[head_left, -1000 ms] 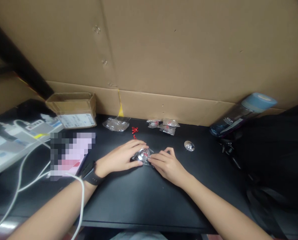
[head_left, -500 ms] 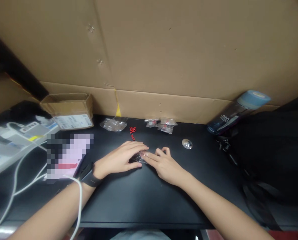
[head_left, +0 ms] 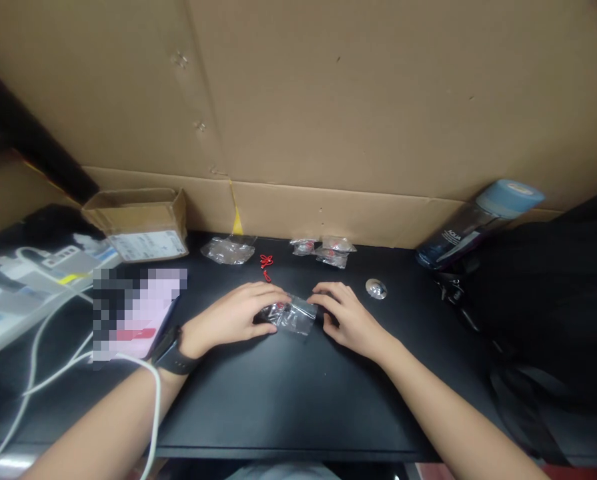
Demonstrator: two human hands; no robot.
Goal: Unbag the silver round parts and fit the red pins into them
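the left hand (head_left: 238,310) arches half closed over a small clear bag (head_left: 298,319), fingers on its far side and thumb on its near side, so the bag's left end is caught between them; this grip probably steadies the slippery plastic against the dark surface (head_left: 288,400); something shiny with a little red shows at the fingertips, though the hand hides too much of it to tell its shape; the bag lies between the two hands, its right part spread loosely;

the right hand (head_left: 335,310) is curved and partly open, thumb apart from the forefinger; its fingertips come to the bag's right edge, perhaps to guide or flatten that end, but i cannot tell whether they pinch it;

a silver disc (head_left: 376,289) lies bare to the right of the right hand, likely set there for easy reach; red cords (head_left: 267,262) lie just beyond the left hand, on the far side, also within reach;

small filled bags (head_left: 334,255) sit grouped by the cardboard wall (head_left: 328,120), seemingly to be out of the hands' way; a crumpled clear wrapper (head_left: 228,251) lies to their left, near an open box (head_left: 151,230); a bottle (head_left: 478,223) is at the far right.
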